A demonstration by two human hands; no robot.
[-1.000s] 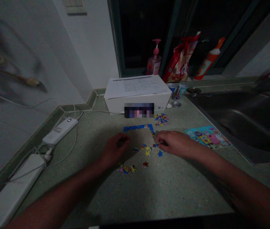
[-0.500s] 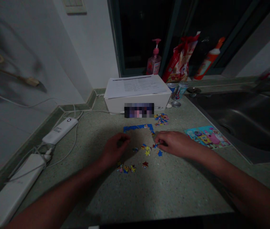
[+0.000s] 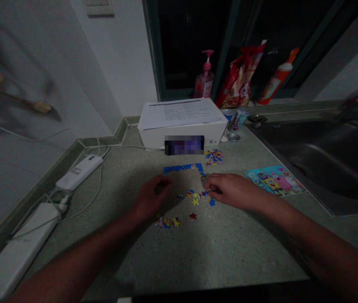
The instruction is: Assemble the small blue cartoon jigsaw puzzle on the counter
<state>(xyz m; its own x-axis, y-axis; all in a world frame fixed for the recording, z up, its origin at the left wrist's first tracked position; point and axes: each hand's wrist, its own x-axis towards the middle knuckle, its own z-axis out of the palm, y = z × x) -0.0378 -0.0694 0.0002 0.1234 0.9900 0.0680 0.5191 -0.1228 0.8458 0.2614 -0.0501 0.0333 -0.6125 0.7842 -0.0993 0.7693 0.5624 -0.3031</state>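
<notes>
On the speckled green counter (image 3: 217, 256) lies a partly built jigsaw puzzle, with its blue border section (image 3: 183, 169) near the middle. My right hand (image 3: 229, 189) rests at the border's right end, its fingertips pinching a small blue jigsaw piece (image 3: 207, 192). My left hand (image 3: 152, 195) sits left of the loose pieces (image 3: 194, 198) with curled fingers, and the dim light hides whether they hold anything. Further jigsaw pieces (image 3: 166, 222) lie below the hands, and a small heap (image 3: 213, 156) lies beyond them. A printed cartoon picture card (image 3: 275, 180) lies to the right of my right hand.
A white box (image 3: 182, 134) topped with paper stands behind the puzzle. Behind it are a pump bottle (image 3: 206, 82), a red bag (image 3: 239, 80) and a drinks can (image 3: 238, 120). A steel sink (image 3: 311, 164) lies right, and power strips (image 3: 79, 172) with cables lie left.
</notes>
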